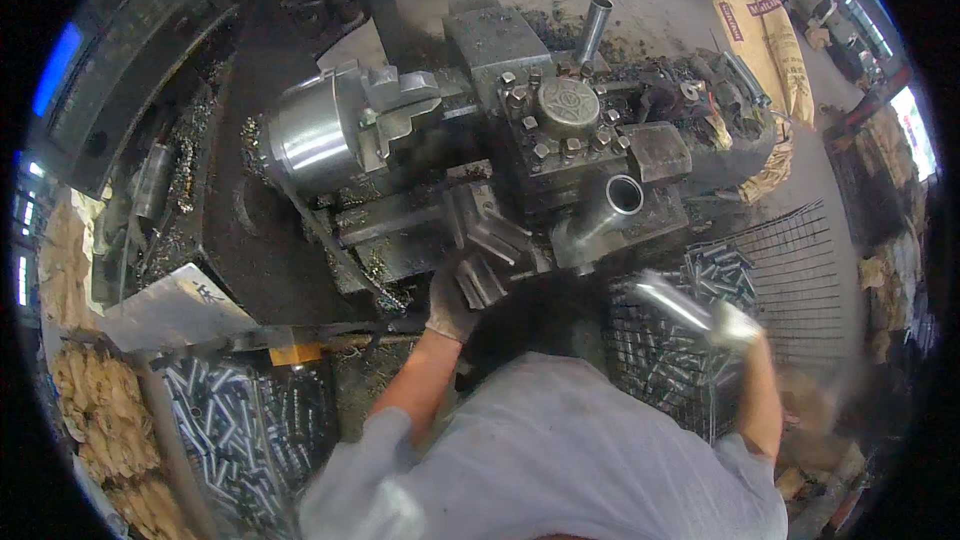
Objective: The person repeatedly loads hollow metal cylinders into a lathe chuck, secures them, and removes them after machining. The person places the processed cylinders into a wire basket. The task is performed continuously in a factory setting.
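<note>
My right hand (735, 326), in a pale glove, is closed round one end of a shiny metal tube (672, 302). The tube is smeared by motion and points left, above a wire basket of metal pieces. My left hand (453, 308), in a dark, dirty glove, is against a V-shaped steel block (486, 228) at the front of a lathe. Its fingers are mostly hidden by the block and in shadow, so their grip does not show. Beyond the block are the lathe's round chuck (318, 127) and the bolted square tool post (568, 110).
An open-ended tube (622, 198) slants up in front of the tool post, and another tube (596, 28) stands behind it. The wire basket (795, 270) lies right. Many short metal pieces (235, 440) fill a bin at lower left. A paper sack (770, 50) lies far right.
</note>
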{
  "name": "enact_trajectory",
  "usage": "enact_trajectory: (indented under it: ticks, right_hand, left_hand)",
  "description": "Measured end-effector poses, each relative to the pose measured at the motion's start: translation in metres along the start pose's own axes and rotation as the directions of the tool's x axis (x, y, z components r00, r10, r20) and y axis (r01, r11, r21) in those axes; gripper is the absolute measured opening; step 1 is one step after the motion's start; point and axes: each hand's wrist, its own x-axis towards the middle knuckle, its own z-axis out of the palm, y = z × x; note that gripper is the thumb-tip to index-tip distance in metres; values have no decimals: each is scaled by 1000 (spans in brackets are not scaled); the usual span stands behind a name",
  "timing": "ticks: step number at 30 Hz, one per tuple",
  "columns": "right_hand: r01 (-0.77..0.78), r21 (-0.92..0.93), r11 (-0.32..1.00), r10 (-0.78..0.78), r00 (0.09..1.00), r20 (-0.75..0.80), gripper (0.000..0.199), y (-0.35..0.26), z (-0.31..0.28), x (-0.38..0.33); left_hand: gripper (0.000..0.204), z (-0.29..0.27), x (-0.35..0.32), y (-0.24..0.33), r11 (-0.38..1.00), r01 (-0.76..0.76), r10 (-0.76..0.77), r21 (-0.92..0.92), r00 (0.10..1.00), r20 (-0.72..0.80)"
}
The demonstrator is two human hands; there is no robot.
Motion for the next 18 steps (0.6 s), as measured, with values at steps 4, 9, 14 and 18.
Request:
enact_trajectory:
  ticks: [4,9,14,18]
  right_hand:
    - [-417,-272,867,317,884,-345,71,25,-26,-37]
    - [583,5,813,-447,628,-637,67,-166,-24,82]
    - [686,-280,671,-723,522,-453,42,-271,-7,86]
    - [568,-372,734,-678,639,-364,59,-319,57,114]
  left_hand:
    - [42,-13,-2,6,995,-12,20,101,997,-72]
    - [50,-10,-24,4,560,-175,210,810,975,65]
    - [51,19,-50,4,896,95,-21,434,985,-171]
    - [39,20,-47,22,936,20,62,353,974,-220]
